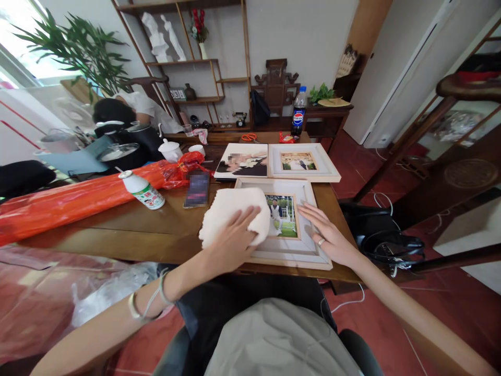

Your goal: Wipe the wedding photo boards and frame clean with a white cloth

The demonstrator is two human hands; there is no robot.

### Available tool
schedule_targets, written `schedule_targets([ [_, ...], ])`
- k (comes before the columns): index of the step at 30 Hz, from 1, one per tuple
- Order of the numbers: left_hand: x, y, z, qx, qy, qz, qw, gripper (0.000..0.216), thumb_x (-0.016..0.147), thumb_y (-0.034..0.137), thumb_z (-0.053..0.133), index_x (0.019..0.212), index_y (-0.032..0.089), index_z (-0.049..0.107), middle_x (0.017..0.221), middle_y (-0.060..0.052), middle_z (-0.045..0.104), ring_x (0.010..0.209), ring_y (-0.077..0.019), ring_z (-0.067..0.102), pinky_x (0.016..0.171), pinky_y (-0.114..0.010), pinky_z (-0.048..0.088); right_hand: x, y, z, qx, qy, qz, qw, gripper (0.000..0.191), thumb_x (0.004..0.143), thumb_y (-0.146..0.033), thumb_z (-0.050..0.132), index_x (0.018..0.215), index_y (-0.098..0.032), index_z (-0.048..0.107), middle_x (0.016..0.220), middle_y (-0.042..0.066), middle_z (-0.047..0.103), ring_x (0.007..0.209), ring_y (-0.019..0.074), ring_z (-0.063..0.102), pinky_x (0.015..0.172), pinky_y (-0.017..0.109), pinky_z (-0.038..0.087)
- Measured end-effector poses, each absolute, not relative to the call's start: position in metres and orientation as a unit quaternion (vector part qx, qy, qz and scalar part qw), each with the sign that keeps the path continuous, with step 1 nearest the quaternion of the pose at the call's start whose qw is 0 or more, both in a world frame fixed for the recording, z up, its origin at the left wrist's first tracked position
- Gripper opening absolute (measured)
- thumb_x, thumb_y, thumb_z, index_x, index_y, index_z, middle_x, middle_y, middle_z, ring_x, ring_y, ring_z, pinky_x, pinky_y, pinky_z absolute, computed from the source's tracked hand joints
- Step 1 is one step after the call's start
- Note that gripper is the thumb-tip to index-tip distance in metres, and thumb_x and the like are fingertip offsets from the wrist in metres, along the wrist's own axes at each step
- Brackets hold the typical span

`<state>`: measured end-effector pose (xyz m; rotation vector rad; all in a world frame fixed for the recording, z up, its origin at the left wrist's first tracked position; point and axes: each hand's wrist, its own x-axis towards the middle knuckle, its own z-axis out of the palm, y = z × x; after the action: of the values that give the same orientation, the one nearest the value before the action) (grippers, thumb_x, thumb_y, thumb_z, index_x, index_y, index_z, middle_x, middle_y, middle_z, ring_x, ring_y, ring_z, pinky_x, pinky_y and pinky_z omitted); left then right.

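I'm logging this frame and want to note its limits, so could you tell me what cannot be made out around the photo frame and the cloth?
Head view only:
- Left part of the near photo frame: covered by the white cloth and the left hand.
- Frame surface under the right hand: hidden by the palm.
- Phone screen and unframed print: blurred.
- Bottle label: too small to read.
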<state>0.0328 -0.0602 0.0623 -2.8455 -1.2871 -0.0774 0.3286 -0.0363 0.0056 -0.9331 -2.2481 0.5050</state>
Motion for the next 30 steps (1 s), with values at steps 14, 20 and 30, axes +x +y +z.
schedule_targets([
  [14,0.048,-0.016,0.072,-0.911,-0.403,0.05,0.067,0.027,0.087,0.018,0.051,0.107,0.012,0.068,0.152,-0.017,0.031,0.14,-0.035,0.028,0.109,-0.056,0.028,0.328,-0.037,0.008,-0.353,-0.857,0.195,0.321,0.062,0.089,-0.013,0.041,0.147,-0.032,0.029,0.153,0.003,0.032,0.143,0.0259,0.02,0.114,0.059,0.023],
  [20,0.055,-0.113,0.084,-0.958,-0.285,0.034,-0.021,0.024,0.086,0.031,0.056,0.1,0.018,0.071,0.155,-0.012,0.025,0.14,-0.0341,0.027,0.111,-0.052,0.028,0.328,-0.037,0.007,-0.364,-0.854,0.195,0.316,0.063,0.088,-0.012,0.041,0.146,-0.033,0.03,0.152,0.002,0.033,0.143,0.0261,0.019,0.114,0.06,0.023],
  [30,0.045,-0.015,0.055,-0.911,-0.406,-0.016,0.07,0.022,0.085,0.02,0.053,0.097,0.013,0.07,0.155,-0.014,0.022,0.142,-0.0333,0.022,0.113,-0.053,0.023,0.329,-0.036,0.008,-0.356,-0.858,0.19,0.319,0.059,0.09,-0.016,0.041,0.147,-0.031,0.03,0.153,0.003,0.032,0.143,0.0264,0.02,0.114,0.059,0.024],
])
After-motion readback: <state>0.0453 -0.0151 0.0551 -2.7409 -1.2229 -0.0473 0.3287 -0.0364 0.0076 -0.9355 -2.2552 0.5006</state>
